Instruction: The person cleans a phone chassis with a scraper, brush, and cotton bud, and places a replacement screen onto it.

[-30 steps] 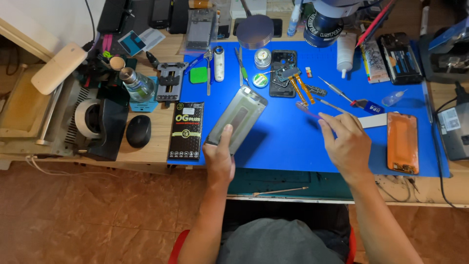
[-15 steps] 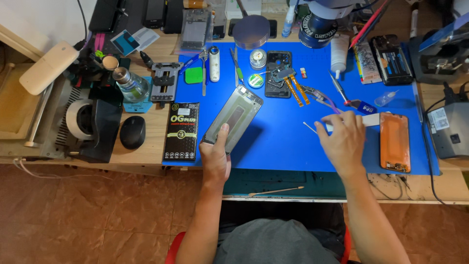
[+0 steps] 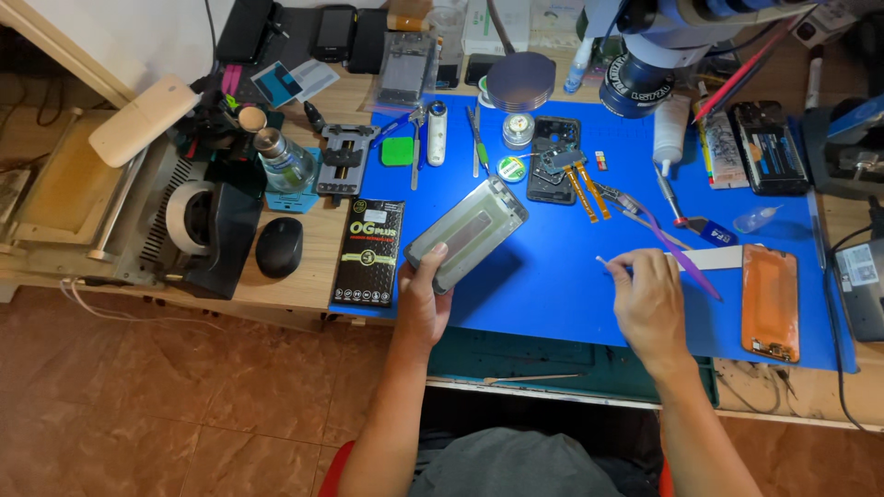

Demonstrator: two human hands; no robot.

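Observation:
My left hand (image 3: 425,299) grips the near end of a silver-grey phone frame (image 3: 468,231) and holds it tilted over the blue work mat (image 3: 543,285). My right hand (image 3: 650,304) hovers over the mat to the right, pinching a thin white stick (image 3: 610,265) between thumb and fingers. A purple pry tool (image 3: 680,253) lies just beyond that hand. An orange phone back cover (image 3: 770,301) rests on the mat at the right.
A black flat package (image 3: 369,251) and a black mouse (image 3: 279,247) lie left of the mat. A disassembled phone with orange flex cables (image 3: 564,166), tweezers and small round tins sit at the mat's far side. A microscope head (image 3: 645,64) stands at the back right.
Both hands stay close to where they were. The right hand has turned slightly and the white stick's tip points left.

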